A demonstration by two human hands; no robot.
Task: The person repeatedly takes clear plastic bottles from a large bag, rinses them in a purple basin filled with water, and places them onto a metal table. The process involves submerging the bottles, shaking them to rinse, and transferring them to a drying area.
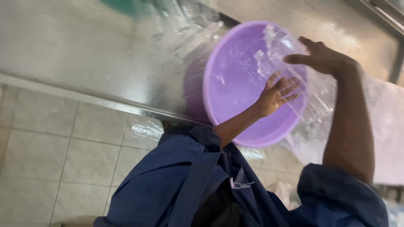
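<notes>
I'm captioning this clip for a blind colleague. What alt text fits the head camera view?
A person's left hand presses inside a purple plastic basin tipped on its side on a steel counter, while the right hand spreads clear plastic sheeting over the rim. Dark blue sleeves and a pale tiled floor fill the lower frame.

Purple basin (235,84) showing plain lilac inside and on rim, no pattern. Clear plastic sheet (311,113) glinting white over basin's right side. Metal table (84,46) shining grey-silver, paler along near edge. Floor tiles (54,155) showing off-white with thin grey grout lines. Sleeves (181,176) showing dark navy blue, plain. Green patch (120,6) showing at table's far edge.
</notes>
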